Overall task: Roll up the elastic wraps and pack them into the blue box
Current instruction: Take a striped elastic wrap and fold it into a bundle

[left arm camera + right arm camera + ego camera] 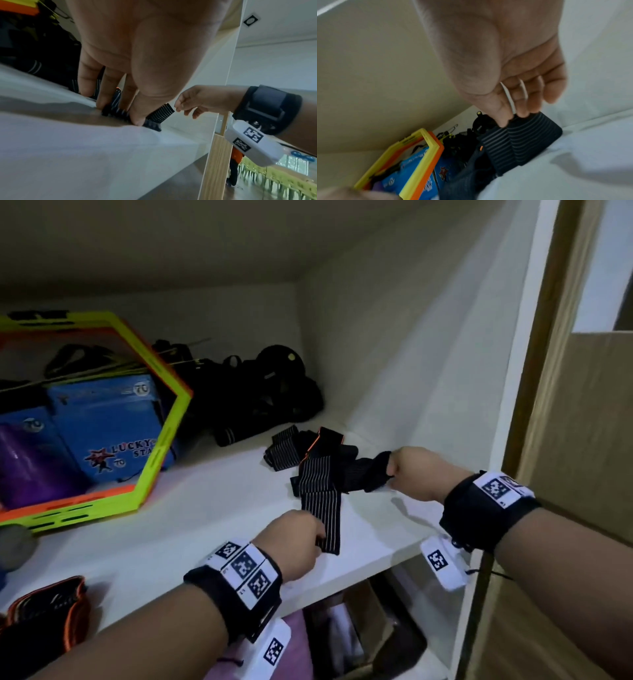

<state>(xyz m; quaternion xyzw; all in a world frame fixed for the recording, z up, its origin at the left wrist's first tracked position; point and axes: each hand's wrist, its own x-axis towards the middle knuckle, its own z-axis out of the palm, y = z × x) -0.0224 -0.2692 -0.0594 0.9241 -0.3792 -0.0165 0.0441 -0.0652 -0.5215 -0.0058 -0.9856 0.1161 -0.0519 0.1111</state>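
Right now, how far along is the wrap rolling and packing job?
Early. Done: nothing visibly packed; whether the blue box on the white shelf holds any wraps cannot be seen. In hand: the left hand pinches the near end of a black striped elastic wrap, and the right hand pinches another black wrap end. Left: the tangled pile, unrolled, still needs rolling and packing.

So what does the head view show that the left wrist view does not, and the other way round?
Only the head view shows the blue box behind the hexagonal frames, and the whole tangle of elastic wraps. Only the left wrist view shows the left hand's fingers pressing the wrap end onto the shelf. Both show the right hand and the left hand.
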